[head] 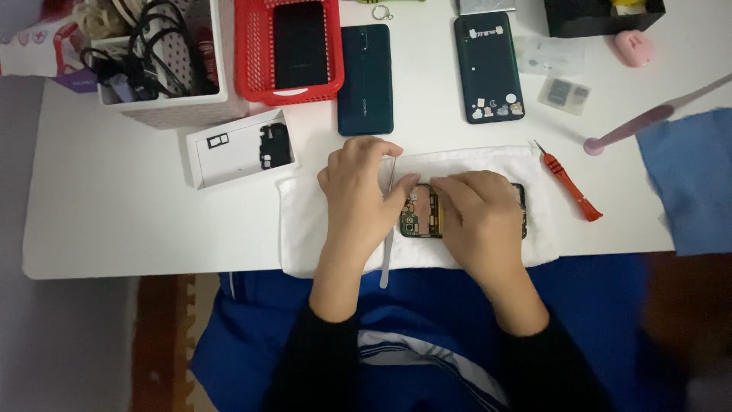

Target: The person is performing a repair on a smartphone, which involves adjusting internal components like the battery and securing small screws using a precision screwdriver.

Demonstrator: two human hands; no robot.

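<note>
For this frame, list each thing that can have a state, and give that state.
Phone: opened, circuit board exposed, lying on white towel.
Left hand: holding metal tool.
Right hand: pressing on the phone.
Back cover: off, inside facing up.
Dark phone: flat on the table.
Red screwdriver: lying unused.
Red basket: holds a dark slab.

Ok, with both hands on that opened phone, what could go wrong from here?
The left hand holds thin tweezers at the bare circuit board; a slip could scratch parts. The right hand covers most of the opened phone, hiding the work. The orange screwdriver lies loose near the table edge and may roll off.
</note>
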